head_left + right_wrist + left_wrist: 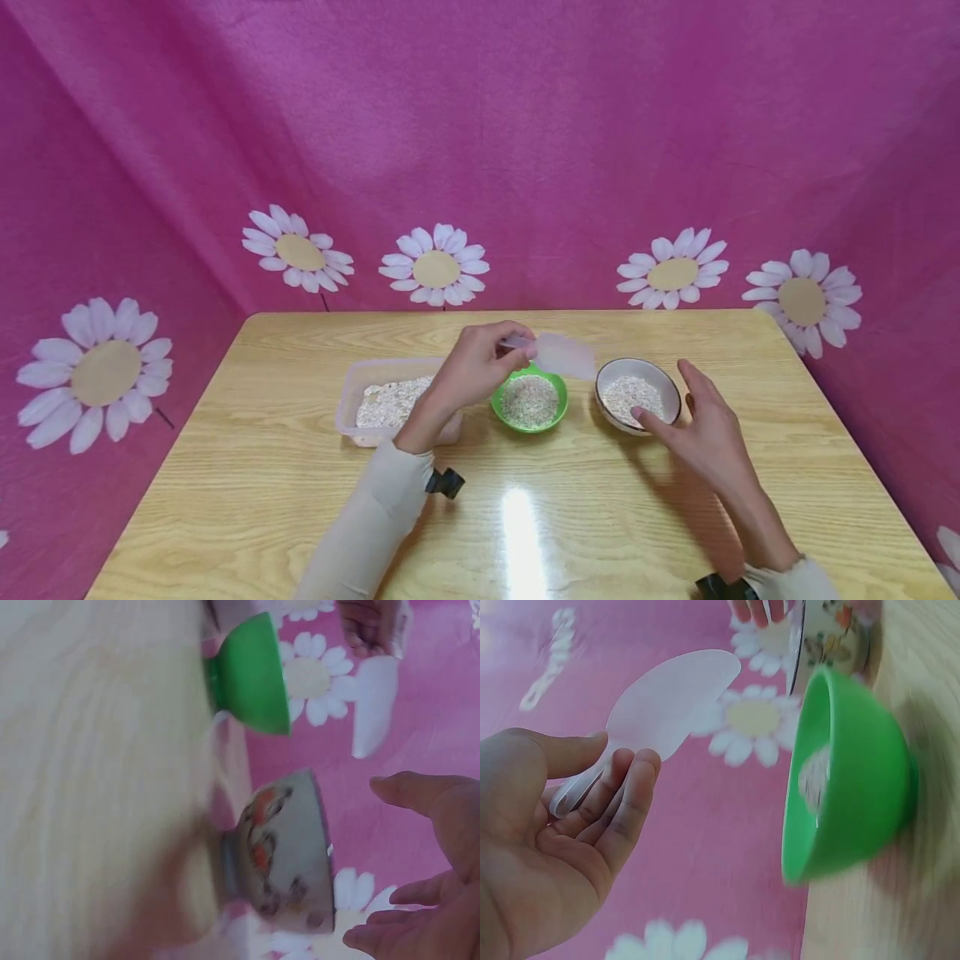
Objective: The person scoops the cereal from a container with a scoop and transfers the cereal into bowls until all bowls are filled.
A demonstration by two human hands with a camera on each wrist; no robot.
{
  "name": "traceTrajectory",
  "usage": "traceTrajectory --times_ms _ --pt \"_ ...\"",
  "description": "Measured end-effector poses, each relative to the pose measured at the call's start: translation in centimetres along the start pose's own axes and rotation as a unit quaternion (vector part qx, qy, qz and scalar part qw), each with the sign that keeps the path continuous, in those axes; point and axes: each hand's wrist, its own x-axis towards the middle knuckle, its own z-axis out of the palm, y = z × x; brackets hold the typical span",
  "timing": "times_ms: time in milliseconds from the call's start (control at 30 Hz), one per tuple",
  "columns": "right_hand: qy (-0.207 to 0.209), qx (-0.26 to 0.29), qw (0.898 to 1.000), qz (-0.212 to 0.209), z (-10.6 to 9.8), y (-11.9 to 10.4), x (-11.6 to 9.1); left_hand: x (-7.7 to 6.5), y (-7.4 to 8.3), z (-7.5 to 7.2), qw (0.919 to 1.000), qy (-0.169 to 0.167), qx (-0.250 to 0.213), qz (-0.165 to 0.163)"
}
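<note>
My left hand [480,360] pinches the handle of a translucent white rice paddle [564,356] between thumb and fingers. Its flat blade points right, above the far side of a green bowl [870,787] holding pale flakes [529,401]. To the right stands a white bowl [289,859] with a dark rim and a painted pattern, also part filled with pale flakes [632,397]. My right hand [708,437] is beside this bowl, thumb and fingers spread around its right side, gripping nothing. In the right wrist view the fingers stay apart from the rim.
A clear plastic container [347,410] with more pale flakes stands left of the green bowl, partly hidden by my left hand and forearm. Everything rests on a wood-grain table [247,492]. A pink curtain [525,150] with daisies hangs behind the table's far edge.
</note>
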Motion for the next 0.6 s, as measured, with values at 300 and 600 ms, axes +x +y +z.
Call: traceTrajectory --times_ms 300,600 --pt "-0.023 0.024 0.999 -0.037 2.1 -5.0 0.8 -4.5 -2.9 -5.2 0.9942 0.095 -0.032 -0.038" --pt "-0.06 0.061 0.993 -0.079 6.9 -9.1 1.2 -8.3 -5.4 -9.4 0.9879 0.134 -0.01 -0.078"
